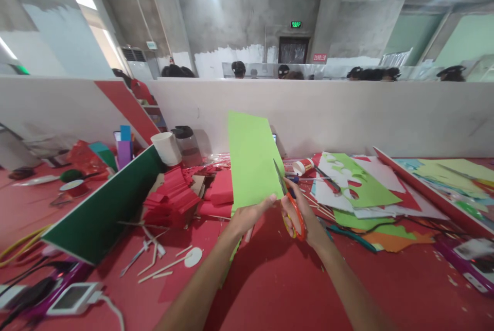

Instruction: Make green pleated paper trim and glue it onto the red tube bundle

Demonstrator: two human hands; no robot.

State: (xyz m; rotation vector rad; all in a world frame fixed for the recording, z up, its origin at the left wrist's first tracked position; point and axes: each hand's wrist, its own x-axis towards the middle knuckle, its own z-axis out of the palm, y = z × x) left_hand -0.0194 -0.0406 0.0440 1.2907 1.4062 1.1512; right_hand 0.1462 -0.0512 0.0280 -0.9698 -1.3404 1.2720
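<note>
A light green paper sheet [250, 158] stands raised above the red table, its lower edge in my left hand [249, 216], with the thumb lying on the front of the sheet. My right hand [303, 212] is wrapped round the orange and yellow handles of a pair of scissors [295, 218]. The scissor blades point up and lie against the right part of the sheet. How far the blades are apart is hard to tell.
Red folded paper [170, 197], a white cup [166, 148] and a dark-lidded jug [188, 145] are at the left, beside a green divider [111, 207]. Cut paper sheets [363, 181] lie at the right. Sticks and a white disc [193, 257] lie front left.
</note>
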